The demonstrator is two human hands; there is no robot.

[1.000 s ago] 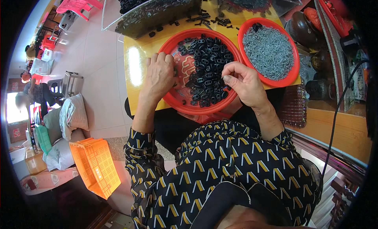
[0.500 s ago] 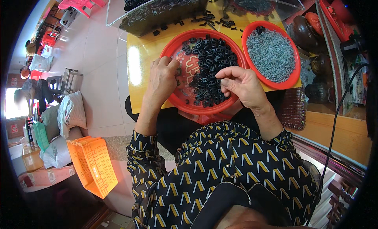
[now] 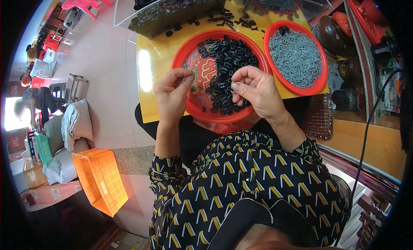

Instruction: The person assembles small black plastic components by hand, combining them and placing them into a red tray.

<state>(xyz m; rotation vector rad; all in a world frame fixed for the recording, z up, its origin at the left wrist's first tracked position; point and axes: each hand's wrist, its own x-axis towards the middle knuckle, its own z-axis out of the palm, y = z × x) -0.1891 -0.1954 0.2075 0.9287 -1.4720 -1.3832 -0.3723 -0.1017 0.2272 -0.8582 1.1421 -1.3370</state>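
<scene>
Over the left side of a round red tray is my left hand, thumb and fingertips pinched together; what they hold, if anything, is too small to make out. My right hand hovers above the tray's right part, also pinching, its contents hidden by the fingers. Between and behind both hands lie many small black oval plastic pieces with holes, heaped toward the tray's right half. A printed pattern shows on the tray's bare left half. To the right, an oval red tray is filled with small grey metal screws.
Clear plastic bins with black parts stand at the table's far edge. Loose black pieces lie on the yellow table before them. A black cable hangs at right. An orange crate is on the floor at left.
My left hand has turned and drawn back from the tray's surface, its fingers now pinched toward the right hand. My right hand has shifted slightly left and downward.
</scene>
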